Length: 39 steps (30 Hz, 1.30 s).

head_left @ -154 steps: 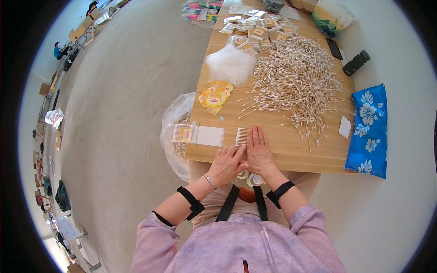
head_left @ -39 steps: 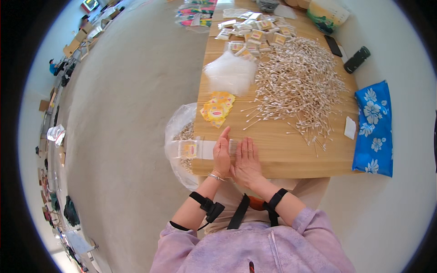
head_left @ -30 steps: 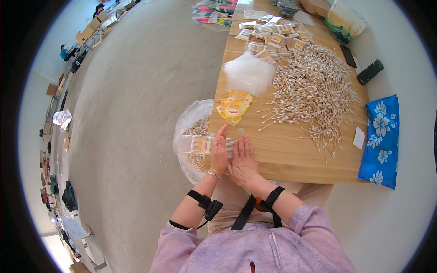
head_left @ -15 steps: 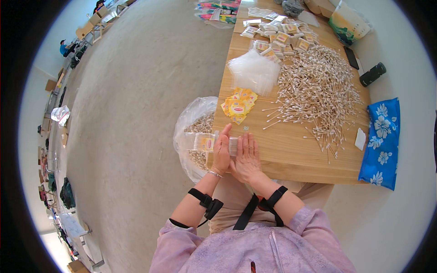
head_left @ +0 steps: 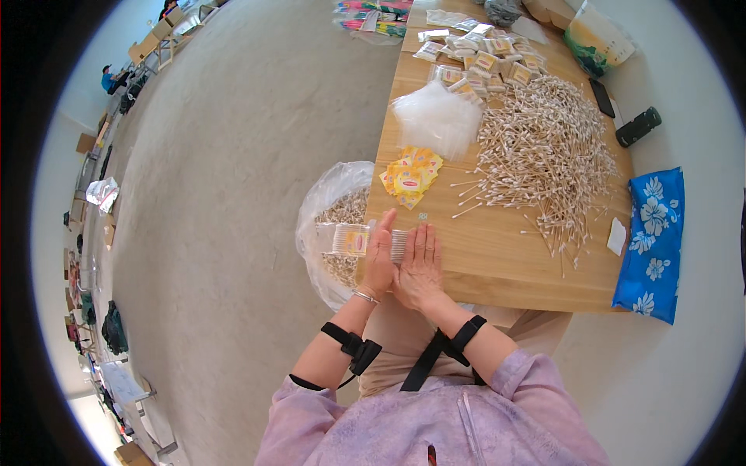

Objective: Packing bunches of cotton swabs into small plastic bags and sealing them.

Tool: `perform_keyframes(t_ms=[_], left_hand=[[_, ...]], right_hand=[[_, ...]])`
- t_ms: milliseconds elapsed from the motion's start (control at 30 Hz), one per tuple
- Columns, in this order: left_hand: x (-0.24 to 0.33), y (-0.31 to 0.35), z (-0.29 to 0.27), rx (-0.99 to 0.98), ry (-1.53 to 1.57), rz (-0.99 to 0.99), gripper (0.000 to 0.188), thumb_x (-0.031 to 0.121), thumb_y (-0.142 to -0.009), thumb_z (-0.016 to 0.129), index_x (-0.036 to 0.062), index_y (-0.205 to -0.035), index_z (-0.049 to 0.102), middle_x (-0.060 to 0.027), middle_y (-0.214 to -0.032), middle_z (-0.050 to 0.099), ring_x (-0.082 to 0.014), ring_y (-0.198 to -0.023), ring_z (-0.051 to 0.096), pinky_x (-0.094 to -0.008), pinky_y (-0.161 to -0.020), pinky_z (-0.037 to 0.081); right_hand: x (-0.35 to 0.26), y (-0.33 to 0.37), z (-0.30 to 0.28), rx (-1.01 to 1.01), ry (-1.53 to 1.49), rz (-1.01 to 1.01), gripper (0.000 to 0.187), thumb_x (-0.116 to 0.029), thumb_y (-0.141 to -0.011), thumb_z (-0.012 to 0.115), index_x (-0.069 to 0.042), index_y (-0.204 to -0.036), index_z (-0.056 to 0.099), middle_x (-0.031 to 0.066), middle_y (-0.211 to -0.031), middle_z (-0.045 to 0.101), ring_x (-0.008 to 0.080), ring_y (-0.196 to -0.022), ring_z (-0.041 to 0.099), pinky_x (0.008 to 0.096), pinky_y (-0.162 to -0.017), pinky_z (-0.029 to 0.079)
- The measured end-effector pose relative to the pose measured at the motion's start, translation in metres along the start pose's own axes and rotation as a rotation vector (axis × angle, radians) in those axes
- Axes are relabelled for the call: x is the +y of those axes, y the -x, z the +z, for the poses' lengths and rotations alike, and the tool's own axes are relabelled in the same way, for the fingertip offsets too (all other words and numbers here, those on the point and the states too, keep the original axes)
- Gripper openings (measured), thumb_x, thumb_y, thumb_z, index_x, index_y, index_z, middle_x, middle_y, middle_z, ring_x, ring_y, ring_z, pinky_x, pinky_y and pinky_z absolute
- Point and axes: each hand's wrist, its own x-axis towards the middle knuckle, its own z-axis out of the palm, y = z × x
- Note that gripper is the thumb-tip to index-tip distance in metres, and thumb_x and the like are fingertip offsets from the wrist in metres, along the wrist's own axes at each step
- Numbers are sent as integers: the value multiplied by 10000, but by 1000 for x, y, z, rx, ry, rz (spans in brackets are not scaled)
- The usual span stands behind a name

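clear swab packet (head_left: 359, 240), yellow label | both hands' fingers flat, pressing it

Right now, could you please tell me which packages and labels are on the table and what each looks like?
Clear flat packet of cotton swabs: near-left table edge, under the left hand and right hand, small yellow label.
Yellow label cards: left side, loose pile, red marks.
Empty clear bags: behind the cards, white-looking stack.
Filled small packets: far end, scattered, clear with yellow.
Large printed bag: far-right corner, green and yellow.
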Motion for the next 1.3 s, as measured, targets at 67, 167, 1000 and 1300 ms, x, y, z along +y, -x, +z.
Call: perform_keyframes(t_ms=[67, 167, 1000, 1300], left_hand=[[3, 0, 1, -20, -73, -1, 552, 370, -1019, 240, -23, -1402, 305, -144, -1462, 309, -235, -1378, 236, -343, -1145, 139], [3, 0, -2, -16, -5, 1, 556, 372, -1019, 235, -23, -1406, 290, -145, -1468, 293, -236, -1390, 206, -342, -1150, 119], [-1, -1, -12, 24, -62, 20, 575, 406, -1010, 272, -35, -1365, 368, -143, -1416, 381, -216, -1348, 295, -343, -1134, 172], [3, 5, -17, 57, -353, 78, 479, 338, -1007, 339, 7, -1340, 433, -123, -1347, 472, -222, -1272, 403, -323, -1077, 261]], right_hand=[[-2, 0, -5, 8, 10, -7, 840, -367, -825, 501, 109, -1408, 128, 284, -1491, 76, 411, -1405, 5, 485, -1140, 2], [0, 7, -15, -130, 26, -80, 852, -367, -814, 520, 110, -1407, 137, 287, -1489, 87, 412, -1405, 17, 485, -1140, 8], [-6, 4, -14, -114, 54, -157, 839, -411, -834, 460, 131, -1396, 155, 306, -1483, 81, 417, -1402, 12, 488, -1144, -10], [-8, 3, -4, -113, 87, -159, 846, -406, -846, 466, 120, -1409, 118, 293, -1490, 63, 412, -1405, 3, 486, -1143, -13]])
